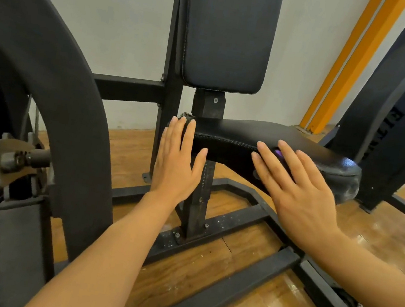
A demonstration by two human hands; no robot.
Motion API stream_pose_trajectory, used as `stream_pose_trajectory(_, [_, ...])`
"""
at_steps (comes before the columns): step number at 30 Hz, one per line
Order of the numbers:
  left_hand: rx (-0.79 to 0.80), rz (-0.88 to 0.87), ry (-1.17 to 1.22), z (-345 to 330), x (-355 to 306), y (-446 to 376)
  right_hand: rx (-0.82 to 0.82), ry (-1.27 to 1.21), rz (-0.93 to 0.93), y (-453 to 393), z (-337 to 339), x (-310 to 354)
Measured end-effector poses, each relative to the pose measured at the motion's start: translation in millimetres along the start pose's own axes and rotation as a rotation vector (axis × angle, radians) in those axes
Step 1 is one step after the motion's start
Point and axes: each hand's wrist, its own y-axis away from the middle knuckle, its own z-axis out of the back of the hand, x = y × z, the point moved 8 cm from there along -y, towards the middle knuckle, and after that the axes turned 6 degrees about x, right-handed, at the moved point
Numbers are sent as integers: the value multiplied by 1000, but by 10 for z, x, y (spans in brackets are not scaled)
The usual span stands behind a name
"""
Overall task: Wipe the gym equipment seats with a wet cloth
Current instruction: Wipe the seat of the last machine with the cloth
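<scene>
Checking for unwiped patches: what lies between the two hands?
Head view: only bare black seat between left hand and right hand; no cloth visible.

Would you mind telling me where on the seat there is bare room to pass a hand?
The seat is bare between the left hand at its back corner and the right hand on its near side, and along its far edge towards the rounded front end. The post under the backrest crowds the back.
</scene>
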Motion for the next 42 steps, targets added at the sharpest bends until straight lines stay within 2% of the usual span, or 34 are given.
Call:
stream_pose_trajectory(4, [1,-186,-60,-41,-114,-18,40,47,12,-481,-86,177])
stream_pose_trajectory(7, [-7,-197,-78,-31,-107,-28,77,5,-15,-713,-124,317])
stream_pose_trajectory(10, [0,-178,-96,-31,-126,-21,67,-22,26,-604,-98,278])
stream_pose_trajectory(15, [-27,-127,-109,-29,-294,-9,-4,-10,83,-98,16,11])
stream_pose_trajectory(18, [-10,-243,-102,-111,-549,9,-33,-51,63,188,55,-186])
stream_pose_trajectory(24, [6,-358,-85,-218,-870,2,-246,-130,-75,313,145,-273])
stream_pose_trajectory(30, [-39,-402,-114,-202,-858,16,-129,-130,-115,-323,3,0])
stream_pose_trajectory(35, [-77,-420,-130,-241,-818,10,-218,-123,-18,85,34,-135])
stream_pose_trajectory(42, [-100,-394,-93,-268,-841,35,-428,-283,-40,674,-92,-496])
